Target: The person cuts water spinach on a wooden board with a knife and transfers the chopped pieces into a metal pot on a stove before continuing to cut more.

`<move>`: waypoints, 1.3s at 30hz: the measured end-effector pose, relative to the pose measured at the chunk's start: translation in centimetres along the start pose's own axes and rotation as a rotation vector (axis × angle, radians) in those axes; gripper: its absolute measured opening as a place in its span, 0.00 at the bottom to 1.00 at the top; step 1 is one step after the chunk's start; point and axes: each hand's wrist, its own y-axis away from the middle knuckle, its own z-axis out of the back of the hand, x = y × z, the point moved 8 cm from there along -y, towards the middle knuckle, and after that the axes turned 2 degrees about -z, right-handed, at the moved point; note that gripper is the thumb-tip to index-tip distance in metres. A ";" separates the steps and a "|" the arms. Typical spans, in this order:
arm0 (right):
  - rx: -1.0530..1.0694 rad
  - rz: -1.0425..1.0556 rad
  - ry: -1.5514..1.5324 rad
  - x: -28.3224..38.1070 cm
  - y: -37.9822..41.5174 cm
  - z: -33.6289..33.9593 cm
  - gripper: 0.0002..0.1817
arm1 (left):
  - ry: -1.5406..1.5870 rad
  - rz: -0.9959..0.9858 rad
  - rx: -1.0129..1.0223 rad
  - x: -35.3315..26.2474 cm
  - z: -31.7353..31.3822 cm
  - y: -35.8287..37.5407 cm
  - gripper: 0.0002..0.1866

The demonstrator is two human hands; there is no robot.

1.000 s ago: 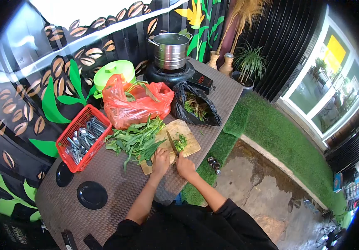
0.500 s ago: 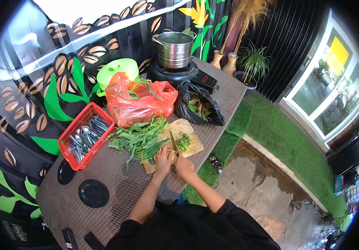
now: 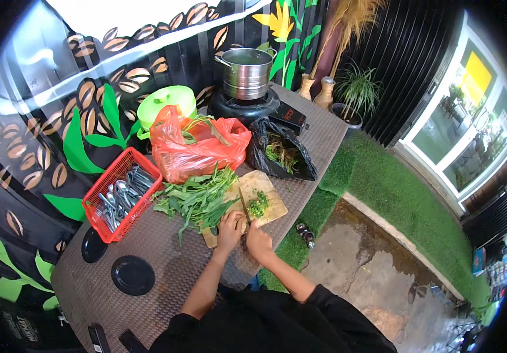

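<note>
A wooden cutting board lies near the table's right edge, with chopped greens on it. My right hand is closed round the handle of a knife, whose blade points away from me over the board. Just left of the knife, my left hand rests on the board with its fingers bent together; what they press on is too small to make out. Long leafy greens are heaped beside it, partly over the board's left side.
Behind the greens stand a red plastic bag and a black bag. A red basket of cutlery and black plates are at left. A steel pot on a stove and a green container stand at the back.
The knife and my right hand have shifted slightly within the same spot on the board. The view has moved a little. My left hand stays nearly in place.
</note>
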 end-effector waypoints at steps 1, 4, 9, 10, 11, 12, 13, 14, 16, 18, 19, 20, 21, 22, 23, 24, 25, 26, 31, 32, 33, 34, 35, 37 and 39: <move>-0.012 0.047 -0.002 0.3 -0.7 0.7 0.16 | 0.021 0.024 -0.046 0.0 0.2 -0.1 0.11; -0.049 0.145 0.042 1.1 -0.8 1.7 0.15 | 0.005 0.072 -0.074 0.2 0.6 0.2 0.16; -0.012 0.015 0.039 0.4 0.9 -0.2 0.14 | -0.038 0.111 -0.028 0.9 0.3 0.2 0.19; -0.012 0.012 0.041 0.2 0.4 -0.1 0.14 | -0.045 0.094 -0.038 0.8 0.3 0.2 0.19; -0.036 0.045 0.020 0.4 -0.5 0.3 0.14 | -0.055 0.079 -0.050 0.7 0.4 0.1 0.19; -0.058 0.077 -0.004 0.6 -1.1 0.6 0.14 | -0.056 0.084 -0.047 0.7 0.4 0.2 0.19; -0.077 0.133 -0.011 0.8 -1.4 1.1 0.14 | -0.055 0.057 -0.043 0.4 0.3 0.2 0.19; -0.077 0.133 -0.015 0.7 -1.2 1.0 0.14 | -0.053 0.025 -0.041 0.1 0.4 0.0 0.19; -0.051 0.106 -0.010 0.7 -0.1 1.0 0.14 | -0.075 0.040 -0.044 -0.3 0.5 0.0 0.18; -0.054 0.043 -0.043 0.7 0.7 0.5 0.15 | -0.091 0.060 -0.045 0.0 0.5 0.0 0.17; -0.058 0.043 -0.032 0.8 0.5 0.1 0.16 | -0.082 0.055 -0.042 0.3 0.4 -0.1 0.16; -0.061 0.043 -0.021 0.6 0.3 -0.2 0.16 | -0.074 0.052 -0.039 0.6 0.1 0.1 0.15; -0.080 0.070 -0.039 0.8 -0.4 0.2 0.16 | -0.072 0.056 -0.040 0.5 0.0 0.1 0.15; -0.075 0.069 -0.040 0.6 -0.8 0.4 0.16 | -0.084 0.051 -0.038 0.5 0.0 0.1 0.13; -0.078 0.116 -0.008 0.7 -1.1 0.8 0.17 | -0.098 0.043 -0.035 0.4 0.2 0.1 0.12; -0.084 0.165 0.025 0.9 -1.2 1.1 0.17 | -0.100 0.041 -0.034 0.4 0.3 0.2 0.12; -0.085 0.159 0.007 1.0 -0.6 1.2 0.20 | -0.082 0.044 -0.053 0.4 0.4 0.2 0.11; -0.088 0.161 0.007 1.2 0.0 0.9 0.20 | -0.062 0.047 -0.074 0.5 0.5 0.1 0.10; -0.039 0.030 -0.006 0.9 -0.4 0.2 0.18 | -0.046 0.050 -0.036 0.3 0.2 0.0 0.09; -0.041 0.047 -0.038 1.0 -1.0 0.4 0.17 | -0.063 0.052 -0.002 0.3 0.2 0.1 0.09; -0.051 0.082 -0.055 1.1 -1.1 1.3 0.15 | -0.080 0.014 0.025 -0.4 0.1 0.0 0.09; -0.054 0.081 -0.060 0.8 -1.1 1.6 0.15 | -0.082 0.010 0.028 -0.6 0.1 0.0 0.09; -0.007 0.069 -0.031 0.5 -1.3 1.5 0.17 | -0.053 0.003 0.020 -0.9 0.2 -0.1 0.09; 0.010 0.080 0.015 -0.1 -1.0 1.2 0.21 | 0.016 0.010 0.011 -0.9 0.3 -0.2 0.10; -0.004 0.076 0.022 -0.3 0.3 0.6 0.20 | 0.015 0.013 0.007 -0.9 0.4 -0.1 0.11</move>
